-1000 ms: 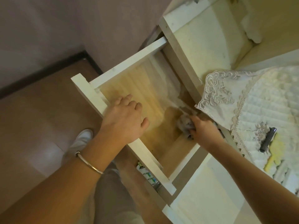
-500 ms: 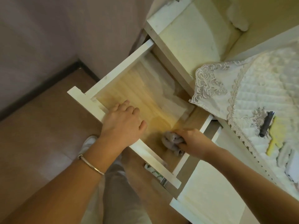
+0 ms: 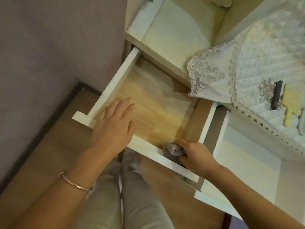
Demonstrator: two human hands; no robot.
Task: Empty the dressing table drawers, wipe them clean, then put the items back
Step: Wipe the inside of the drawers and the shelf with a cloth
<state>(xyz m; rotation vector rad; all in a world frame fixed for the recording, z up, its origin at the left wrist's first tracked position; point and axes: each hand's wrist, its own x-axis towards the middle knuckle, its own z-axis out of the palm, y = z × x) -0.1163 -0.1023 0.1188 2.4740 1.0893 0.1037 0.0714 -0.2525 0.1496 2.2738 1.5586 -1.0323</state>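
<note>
Right hand (image 3: 196, 154) clutches a wadded grey cloth (image 3: 173, 148) pressed into the near right corner of the pulled-out drawer (image 3: 115, 83), likely scrubbing where dust collects; left hand (image 3: 113, 126) lies flat and released across the near-left rim, probably steadying it.

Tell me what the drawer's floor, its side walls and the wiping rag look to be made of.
Drawer floor: light wood or wood-look board, matt; straight grain lines show. Side walls: probably board painted or laminated white, smooth and flat-edged. Rag: soft greyish cloth, bunching in folds; the weave is too blurred to tell.
</note>
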